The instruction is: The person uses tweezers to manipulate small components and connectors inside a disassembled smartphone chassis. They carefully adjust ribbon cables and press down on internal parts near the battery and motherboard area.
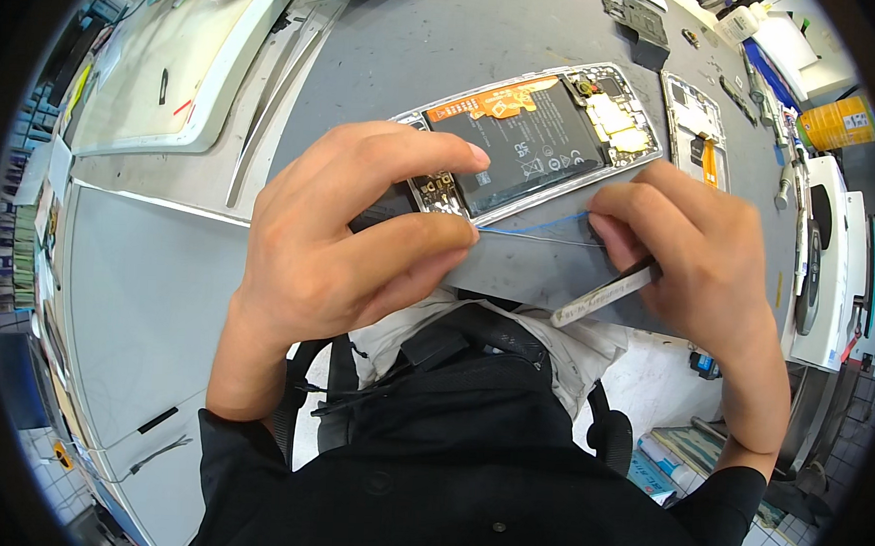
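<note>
A smartphone with its back off [551, 132] lies tilted on the grey mat. Its black battery [536, 146], orange flex cable [504, 100] and gold-coloured shielding show. Along its near edge run a thin blue coaxial cable [542, 225] and a whitish one [546, 239]. My left hand [352, 220] pinches the cables' left end at the thumb tip, its index finger stretched over the phone's lower end. My right hand [688, 245] pinches the other end beside the phone. Flat metal tweezers [608, 292] are tucked in that same hand, pointing down-left.
Right of the phone lies another phone frame [698, 128] with an orange flex. A black plastic part [636, 23] sits behind it. Several tools and a yellow can [838, 123] line the right side. A whitish tray [163, 66] stands at the far left.
</note>
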Tool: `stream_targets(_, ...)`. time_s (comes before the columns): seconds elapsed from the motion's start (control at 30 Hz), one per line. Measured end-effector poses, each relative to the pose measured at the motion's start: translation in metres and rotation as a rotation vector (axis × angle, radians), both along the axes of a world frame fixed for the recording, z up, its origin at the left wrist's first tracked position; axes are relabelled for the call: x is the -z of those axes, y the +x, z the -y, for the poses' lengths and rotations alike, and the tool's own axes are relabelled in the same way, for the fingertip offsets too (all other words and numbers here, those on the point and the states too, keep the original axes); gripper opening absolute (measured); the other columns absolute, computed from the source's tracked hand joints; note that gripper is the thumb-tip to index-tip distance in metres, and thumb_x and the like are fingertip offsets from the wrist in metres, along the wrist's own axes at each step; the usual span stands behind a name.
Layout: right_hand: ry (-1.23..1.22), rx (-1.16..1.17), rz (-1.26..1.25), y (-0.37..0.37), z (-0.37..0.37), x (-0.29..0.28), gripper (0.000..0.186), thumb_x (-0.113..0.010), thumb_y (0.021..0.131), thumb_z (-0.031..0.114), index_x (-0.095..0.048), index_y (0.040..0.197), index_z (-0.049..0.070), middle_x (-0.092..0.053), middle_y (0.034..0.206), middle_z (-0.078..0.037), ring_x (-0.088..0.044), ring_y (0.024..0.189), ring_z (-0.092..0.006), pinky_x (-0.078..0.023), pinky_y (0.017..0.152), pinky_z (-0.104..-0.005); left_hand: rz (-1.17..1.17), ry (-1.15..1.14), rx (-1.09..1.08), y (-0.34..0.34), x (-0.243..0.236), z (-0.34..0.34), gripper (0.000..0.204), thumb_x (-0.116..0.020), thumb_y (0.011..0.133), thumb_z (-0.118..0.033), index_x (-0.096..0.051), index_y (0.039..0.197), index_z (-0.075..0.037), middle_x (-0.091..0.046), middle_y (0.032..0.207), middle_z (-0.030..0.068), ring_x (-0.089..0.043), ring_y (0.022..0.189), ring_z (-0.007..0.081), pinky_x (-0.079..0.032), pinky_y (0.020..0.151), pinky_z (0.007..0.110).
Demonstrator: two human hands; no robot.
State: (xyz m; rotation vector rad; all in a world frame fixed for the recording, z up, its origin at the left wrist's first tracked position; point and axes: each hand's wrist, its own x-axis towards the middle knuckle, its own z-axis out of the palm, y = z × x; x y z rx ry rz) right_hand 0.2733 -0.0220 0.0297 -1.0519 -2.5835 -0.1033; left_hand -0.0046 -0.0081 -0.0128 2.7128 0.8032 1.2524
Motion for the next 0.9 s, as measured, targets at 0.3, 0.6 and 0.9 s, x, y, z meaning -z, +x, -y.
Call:
stream_targets(0.3, 0.068, 0.018, -0.029, -0.0031, -0.0055, 0.0014, 0.019, -0.082, 0.081, 0.005, -0.069, 0.094, 0.007, -0.059, 0.076, -0.006, -0.061, 0.059, -0.0217, -0.047, 0.052, -0.0338, 0.03, 0.045, 0.007, 0.0019, 0.0001, -0.0011, 0.024, -0.085, 0.063, -0.01, -0.075, 0.084, -0.008, -0.074, 0.106, 0.0093, -0.072, 0.085, 0.0289, -0.059, 0.069, 0.036)
stream_targets(0.6, 0.081, 0.057, -0.052, -0.0048, -0.0076, 0.0085, 0.018, -0.081, 0.081, 0.003, -0.07, 0.094, 0.007, -0.059, 0.076, -0.005, -0.062, 0.06, -0.0219, -0.047, 0.052, -0.0338, 0.012, 0.085, 0.008, 0.0025, 0.0016, -0.0017, 0.028, -0.081, 0.058, -0.012, -0.078, 0.085, -0.008, -0.074, 0.104, 0.009, -0.072, 0.084, 0.0266, -0.059, 0.068, 0.034)
stream_targets(0.9, 0.078, 0.065, -0.057, -0.0061, -0.0089, 0.0093, 0.017, -0.081, 0.082, 0.003, -0.069, 0.093, 0.006, -0.059, 0.077, -0.006, -0.064, 0.062, -0.0224, -0.049, 0.054, -0.034, 0.004, 0.129, 0.03, 0.0016, 0.0041, -0.0032, 0.03, -0.078, 0.057, -0.013, -0.079, 0.087, -0.007, -0.074, 0.102, 0.01, -0.072, 0.083, 0.0264, -0.059, 0.068, 0.035)
